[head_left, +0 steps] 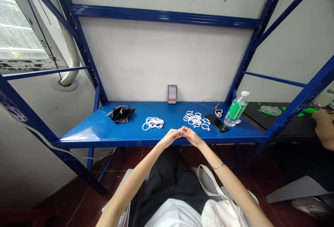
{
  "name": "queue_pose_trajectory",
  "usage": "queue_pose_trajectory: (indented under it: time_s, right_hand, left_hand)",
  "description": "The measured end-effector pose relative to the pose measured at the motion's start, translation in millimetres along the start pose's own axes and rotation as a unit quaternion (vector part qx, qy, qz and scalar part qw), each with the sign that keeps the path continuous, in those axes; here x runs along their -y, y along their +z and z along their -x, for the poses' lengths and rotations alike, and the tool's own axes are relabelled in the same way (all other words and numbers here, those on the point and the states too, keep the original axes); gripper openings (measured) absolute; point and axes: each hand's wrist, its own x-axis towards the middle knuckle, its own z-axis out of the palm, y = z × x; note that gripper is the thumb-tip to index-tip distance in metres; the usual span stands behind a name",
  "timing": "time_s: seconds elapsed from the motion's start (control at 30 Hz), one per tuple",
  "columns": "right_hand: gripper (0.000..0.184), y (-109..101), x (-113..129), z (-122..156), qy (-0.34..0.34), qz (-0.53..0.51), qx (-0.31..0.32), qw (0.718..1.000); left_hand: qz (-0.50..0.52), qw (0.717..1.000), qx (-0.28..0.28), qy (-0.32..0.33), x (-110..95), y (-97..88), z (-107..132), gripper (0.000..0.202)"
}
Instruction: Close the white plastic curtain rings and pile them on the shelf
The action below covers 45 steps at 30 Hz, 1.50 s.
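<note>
At the shelf's [109, 131] front edge, left hand [171, 137] and right hand [192, 136] pinched one white piece [181, 129] between them, rings [197, 120] lying just behind within reach.

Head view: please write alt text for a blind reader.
The left hand and right hand pinch a small white piece at the edge of the blue shelf. Behind lie two piles of white rings, a phone and a bottle.

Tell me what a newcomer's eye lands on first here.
The bright blue shelf fills the middle, with a left pile of white rings and a right pile on it. At its front edge the left hand and right hand pinch a small white piece between them. A green-labelled bottle stands at the shelf's right end.
</note>
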Motion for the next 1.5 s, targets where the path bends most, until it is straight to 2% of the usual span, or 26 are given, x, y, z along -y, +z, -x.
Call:
queue_pose_trajectory:
  time_s: [0.23,0.5,0.9,1.07,1.17,1.27,1.37,1.43,1.5]
  right_hand:
    - [0.029,-4,-3,0,-0.002,-0.032,0.003,0.999]
    - [0.035,-8,-12,0,0.005,-0.066,-0.024,0.998]
    - [0.04,-5,-12,1,0.0,-0.086,-0.039,0.995]
    - [0.045,-1,-17,-2,-0.045,-0.107,-0.066,0.991]
    - [0.039,3,-16,-3,-0.019,-0.121,-0.05,0.991]
    - [0.026,7,-9,-4,0.012,-0.112,-0.03,0.993]
    - [0.024,7,0,-6,0.005,-0.07,-0.031,0.997]
    - [0.028,1,7,-11,-0.01,-0.01,-0.052,0.999]
    - [0.03,-13,14,-18,-0.029,0.077,-0.099,0.992]
  left_hand:
    - [0.021,1.0,0.02,0.009,6,3.2,-2,0.067]
    - [0.045,0.999,0.021,0.003,7,10.2,-2,0.067]
    - [0.046,0.999,0.012,0.021,9,14.5,-2,0.068]
    - [0.071,0.996,-0.027,0.038,9,13.8,3,0.066]
    - [0.063,0.997,-0.013,0.032,5,9.7,8,0.065]
    - [0.011,1.0,0.003,0.015,-7,1.0,11,0.061]
    - [-0.106,0.994,-0.013,0.038,-29,-12.5,11,0.052]
    - [-0.24,0.968,-0.024,0.071,-47,-24.7,10,0.046]
    - [-0.394,0.91,-0.082,0.102,-65,-40.0,11,0.039]
